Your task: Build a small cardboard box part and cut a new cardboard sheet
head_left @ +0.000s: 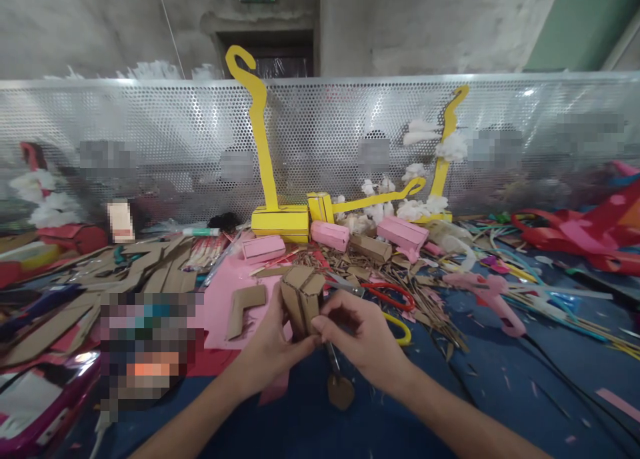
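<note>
A small brown cardboard box with a many-sided end stands tilted between my two hands. My left hand is wrapped round its left side and underside. The thumb and fingers of my right hand pinch its right edge; whether they also hold a small piece is hidden. Below them on the table lies a cardboard hexagon, with a thin dark metal strip beside it. An L-shaped cardboard piece rests on pink paper left of my left hand.
Scissors with red handles and yellow handles lie behind my right hand. To the right is a pink glue gun with a black cord. Yellow boxes with hooked necks, pink boxes and cardboard scraps line the perforated metal divider.
</note>
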The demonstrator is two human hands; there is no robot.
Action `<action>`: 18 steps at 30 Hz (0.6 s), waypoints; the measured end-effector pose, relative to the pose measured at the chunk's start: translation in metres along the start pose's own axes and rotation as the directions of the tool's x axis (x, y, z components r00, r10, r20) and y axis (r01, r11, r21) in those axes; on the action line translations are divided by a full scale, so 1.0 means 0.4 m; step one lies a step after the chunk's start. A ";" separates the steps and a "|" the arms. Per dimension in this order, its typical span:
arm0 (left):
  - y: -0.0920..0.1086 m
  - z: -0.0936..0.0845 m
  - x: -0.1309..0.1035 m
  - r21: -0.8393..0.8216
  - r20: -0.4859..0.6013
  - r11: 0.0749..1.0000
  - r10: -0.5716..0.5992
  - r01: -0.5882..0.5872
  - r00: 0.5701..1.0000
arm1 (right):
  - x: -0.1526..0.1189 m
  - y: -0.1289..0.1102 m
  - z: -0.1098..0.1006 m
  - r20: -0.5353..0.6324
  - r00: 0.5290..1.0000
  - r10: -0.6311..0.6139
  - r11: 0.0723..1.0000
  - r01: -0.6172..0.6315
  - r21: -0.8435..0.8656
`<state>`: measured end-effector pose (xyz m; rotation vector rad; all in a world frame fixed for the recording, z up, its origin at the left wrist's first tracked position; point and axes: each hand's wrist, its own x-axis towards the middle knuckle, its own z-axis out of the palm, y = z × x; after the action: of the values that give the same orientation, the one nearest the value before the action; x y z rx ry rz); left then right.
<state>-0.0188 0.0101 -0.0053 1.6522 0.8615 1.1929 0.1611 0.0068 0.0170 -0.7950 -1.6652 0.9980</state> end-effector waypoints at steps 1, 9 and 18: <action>-0.002 -0.001 0.000 0.010 -0.008 1.000 0.002 -0.002 1.000 | 0.000 -0.001 0.000 -0.003 1.000 -0.012 1.000 0.012 -0.008; 0.007 -0.001 -0.004 0.184 -0.054 0.983 0.021 -0.011 0.998 | -0.006 -0.022 0.003 -0.017 0.989 -0.146 0.987 0.144 -0.064; 0.022 0.002 -0.007 0.201 -0.036 0.980 0.013 -0.005 0.999 | -0.008 -0.022 -0.002 -0.036 0.984 -0.174 0.982 0.171 -0.075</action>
<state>-0.0185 0.0042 0.0019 1.8016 1.0272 1.1775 0.1625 0.0002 0.0239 -0.7007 -1.7096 0.8001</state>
